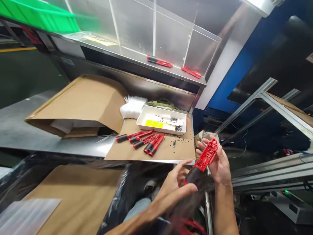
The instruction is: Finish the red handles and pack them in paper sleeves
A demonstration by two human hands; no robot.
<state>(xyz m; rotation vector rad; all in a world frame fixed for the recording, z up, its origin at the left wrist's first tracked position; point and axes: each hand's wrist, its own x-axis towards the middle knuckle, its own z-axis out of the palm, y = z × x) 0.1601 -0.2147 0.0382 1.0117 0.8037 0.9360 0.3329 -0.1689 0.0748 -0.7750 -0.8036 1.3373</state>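
Observation:
A red and black plastic tool housing (206, 158) is held in front of me, its ribbed, hollow inner side facing up. My right hand (221, 164) grips the red end, with the fingers behind it and the thumb along its side. My left hand (174, 182) is around the black end, thumb on the near side and fingertips on the far side. Several similar red and black housings (146, 140) lie on the cardboard sheet (127, 153) beyond my hands. Near them is a small metal piece (174, 143), among scattered tiny dark parts.
A white tray (161, 130) holds small dark parts and yellow labels. Left of it are white foam sheets (133, 107) and an open cardboard box (80, 98). Two red pieces (160, 61) rest on the metal shelf. A bin lined with black plastic (117, 195) stands at lower left.

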